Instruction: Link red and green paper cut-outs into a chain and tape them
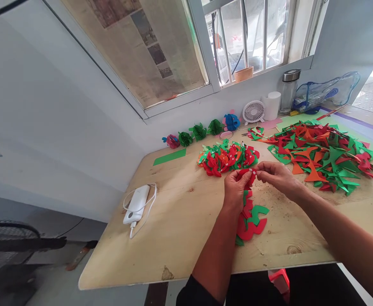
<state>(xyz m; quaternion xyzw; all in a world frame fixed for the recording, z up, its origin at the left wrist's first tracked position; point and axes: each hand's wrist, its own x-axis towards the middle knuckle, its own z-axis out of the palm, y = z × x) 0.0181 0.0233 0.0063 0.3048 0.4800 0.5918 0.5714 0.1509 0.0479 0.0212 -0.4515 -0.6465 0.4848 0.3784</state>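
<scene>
My left hand [236,187] pinches a red paper piece [248,173] with small white squares on it. At its right edge, the thumb and fingertips of my right hand [274,176] are pressed together; whether they grip the piece or something tiny is too small to tell. Red and green cut pieces [252,227] lie beneath and beside my left wrist, partly hidden by it. Just behind my hands sits a pile of red, green and orange shaped pieces [226,159], several with white squares.
Paper scraps [326,153] are heaped at the right. A power bank [138,204] with a cable lies at the left, near a green strip [170,157]. Along the wall stand paper balls [199,131], a small fan [253,111] and a glass bottle [289,91].
</scene>
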